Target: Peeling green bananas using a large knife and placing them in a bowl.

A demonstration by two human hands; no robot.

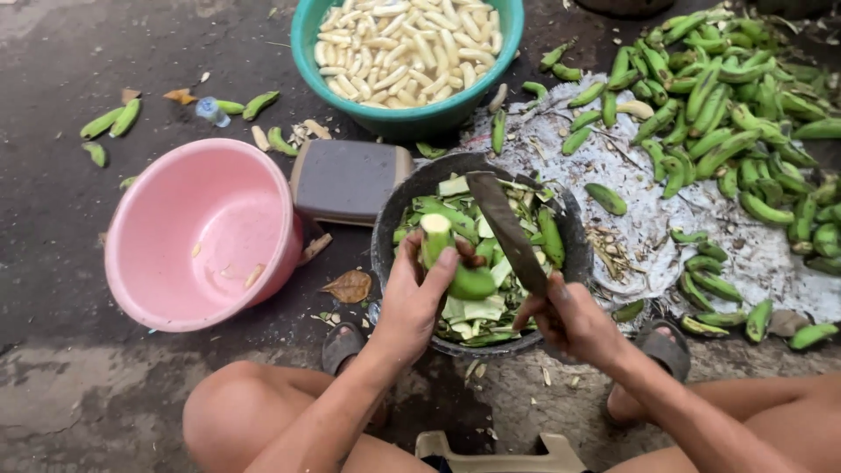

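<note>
The left hand [419, 293] grips a half-peeled green banana [448, 263] over the dark peel bucket [385, 236]; the right hand [569, 320] clenches a knife [506, 229] just right of it.

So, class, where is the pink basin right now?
In the head view the pink basin sits on the ground at the person's left, beside the dark bucket of green peels, with the grey block just behind its right rim.

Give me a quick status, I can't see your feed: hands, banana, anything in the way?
Left hand grips green banana, one end peeled. Right hand holds knife beside it. Both over black peel bucket; nothing between.
</note>
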